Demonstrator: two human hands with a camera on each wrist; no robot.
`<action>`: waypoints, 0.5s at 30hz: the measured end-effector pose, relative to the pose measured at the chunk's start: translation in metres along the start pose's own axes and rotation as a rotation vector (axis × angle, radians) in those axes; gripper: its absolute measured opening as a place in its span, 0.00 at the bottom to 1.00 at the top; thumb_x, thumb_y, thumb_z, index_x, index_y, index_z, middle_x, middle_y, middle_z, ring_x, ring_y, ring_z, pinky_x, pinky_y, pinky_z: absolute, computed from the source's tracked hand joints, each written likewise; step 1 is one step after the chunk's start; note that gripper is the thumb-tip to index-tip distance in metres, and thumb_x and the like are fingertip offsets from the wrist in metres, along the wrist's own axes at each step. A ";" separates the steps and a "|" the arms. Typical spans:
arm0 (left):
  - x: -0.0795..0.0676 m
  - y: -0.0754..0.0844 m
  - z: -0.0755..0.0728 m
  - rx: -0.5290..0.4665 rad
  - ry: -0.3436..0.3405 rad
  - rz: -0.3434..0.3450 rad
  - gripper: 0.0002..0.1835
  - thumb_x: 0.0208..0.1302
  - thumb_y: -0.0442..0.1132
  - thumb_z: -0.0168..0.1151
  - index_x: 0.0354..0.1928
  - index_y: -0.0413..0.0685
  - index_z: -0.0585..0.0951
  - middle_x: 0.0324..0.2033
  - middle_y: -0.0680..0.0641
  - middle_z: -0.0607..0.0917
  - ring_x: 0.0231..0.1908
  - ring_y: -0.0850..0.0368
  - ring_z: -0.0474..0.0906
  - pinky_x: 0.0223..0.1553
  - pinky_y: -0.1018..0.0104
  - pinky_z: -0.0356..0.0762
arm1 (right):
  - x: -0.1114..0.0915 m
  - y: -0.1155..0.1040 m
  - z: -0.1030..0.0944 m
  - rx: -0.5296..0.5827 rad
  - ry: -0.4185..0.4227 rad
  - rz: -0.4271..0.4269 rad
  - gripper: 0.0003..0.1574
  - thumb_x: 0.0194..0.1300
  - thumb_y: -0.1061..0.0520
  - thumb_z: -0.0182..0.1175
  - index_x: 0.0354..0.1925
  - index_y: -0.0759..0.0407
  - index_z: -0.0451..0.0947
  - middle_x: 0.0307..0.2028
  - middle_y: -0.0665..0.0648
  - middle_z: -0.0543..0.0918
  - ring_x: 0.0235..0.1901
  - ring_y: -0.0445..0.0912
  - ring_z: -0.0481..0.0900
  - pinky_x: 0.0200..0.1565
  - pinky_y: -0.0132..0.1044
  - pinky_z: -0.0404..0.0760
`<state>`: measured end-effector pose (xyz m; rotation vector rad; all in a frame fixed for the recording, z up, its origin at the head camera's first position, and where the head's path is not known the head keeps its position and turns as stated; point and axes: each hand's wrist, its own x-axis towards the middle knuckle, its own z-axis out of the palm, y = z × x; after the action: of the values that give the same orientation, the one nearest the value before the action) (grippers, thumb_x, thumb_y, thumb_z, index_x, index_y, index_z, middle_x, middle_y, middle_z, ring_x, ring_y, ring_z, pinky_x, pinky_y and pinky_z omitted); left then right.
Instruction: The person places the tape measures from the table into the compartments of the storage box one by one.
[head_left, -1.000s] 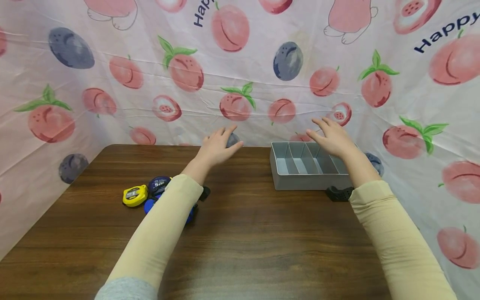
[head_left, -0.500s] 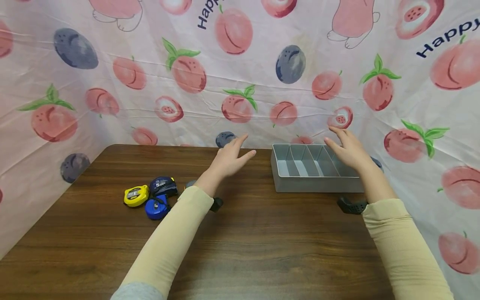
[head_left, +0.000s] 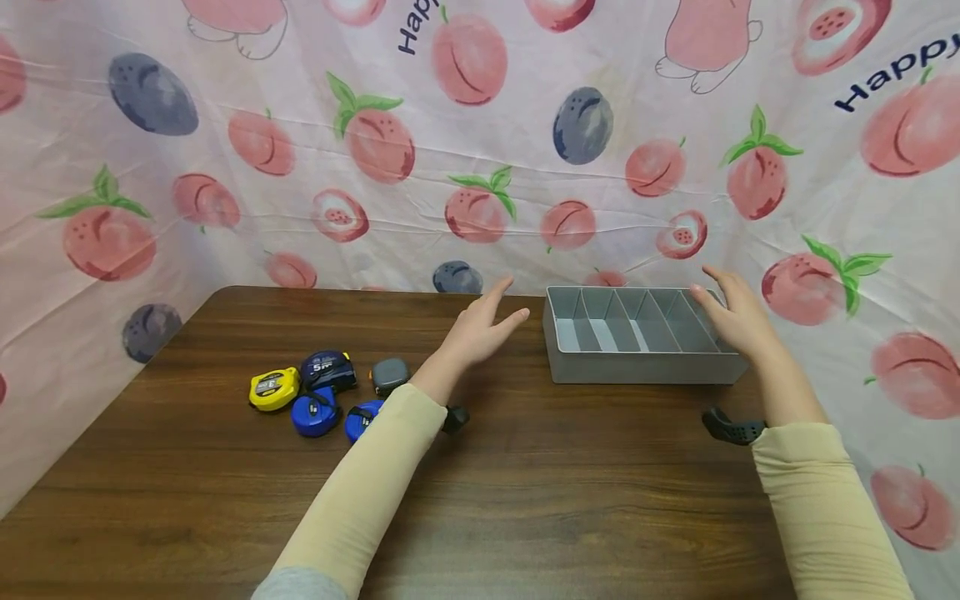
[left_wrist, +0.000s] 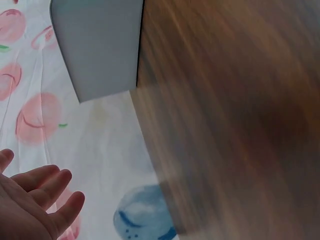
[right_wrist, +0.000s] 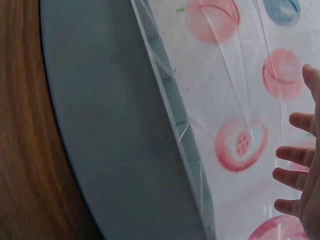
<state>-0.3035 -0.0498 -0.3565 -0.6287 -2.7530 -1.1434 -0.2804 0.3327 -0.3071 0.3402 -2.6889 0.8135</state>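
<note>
A grey divided box [head_left: 645,367] stands at the back right of the table, its compartments facing up. My left hand [head_left: 480,332] hovers to the left of it, fingers extended and holding nothing. Over the box's right end, my right hand [head_left: 738,317] is spread and also holds nothing. In the left wrist view the box's end wall [left_wrist: 100,50] is beyond the relaxed fingers [left_wrist: 50,192]. The right wrist view has the long front wall [right_wrist: 115,120] beside my spread fingers [right_wrist: 295,155].
On the table's left lie a yellow tape measure [head_left: 273,389], a dark blue one [head_left: 328,370], a blue one [head_left: 315,412], another blue one [head_left: 363,419] partly behind my left sleeve, and a grey one [head_left: 390,376]. A fruit-print cloth [head_left: 495,125] hangs behind the brown table [head_left: 525,500].
Both hands have moved right and a little lower, the left nearer the box, the right to its right end. The grey and second blue tape measures have come out from behind the left arm.
</note>
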 end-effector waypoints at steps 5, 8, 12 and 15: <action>0.001 -0.001 0.016 -0.066 0.002 -0.009 0.38 0.68 0.64 0.47 0.75 0.58 0.52 0.71 0.48 0.60 0.68 0.49 0.57 0.64 0.51 0.57 | -0.009 0.015 -0.001 0.025 -0.005 0.028 0.38 0.75 0.47 0.44 0.70 0.72 0.52 0.64 0.79 0.57 0.65 0.71 0.52 0.62 0.65 0.52; 0.000 0.000 0.024 -0.105 0.002 -0.020 0.38 0.68 0.63 0.48 0.75 0.59 0.53 0.70 0.48 0.60 0.68 0.49 0.58 0.64 0.51 0.58 | -0.015 0.024 -0.001 0.040 -0.004 0.066 0.38 0.76 0.46 0.43 0.70 0.72 0.52 0.64 0.80 0.57 0.65 0.72 0.52 0.61 0.66 0.51; -0.001 0.001 0.035 -0.164 -0.006 -0.035 0.38 0.68 0.62 0.50 0.75 0.61 0.53 0.70 0.47 0.61 0.67 0.47 0.59 0.63 0.49 0.60 | -0.023 0.036 0.000 0.057 0.001 0.106 0.39 0.76 0.46 0.43 0.70 0.73 0.51 0.64 0.81 0.56 0.64 0.73 0.52 0.61 0.67 0.48; 0.000 0.000 0.042 -0.212 -0.011 -0.050 0.37 0.67 0.61 0.52 0.74 0.63 0.53 0.70 0.43 0.62 0.66 0.45 0.60 0.62 0.47 0.61 | -0.030 0.046 0.001 0.082 0.019 0.113 0.38 0.76 0.47 0.42 0.69 0.75 0.51 0.62 0.83 0.56 0.63 0.75 0.52 0.60 0.68 0.48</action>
<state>-0.3003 -0.0206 -0.3869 -0.5912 -2.6920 -1.4612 -0.2672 0.3739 -0.3414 0.1996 -2.6819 0.9572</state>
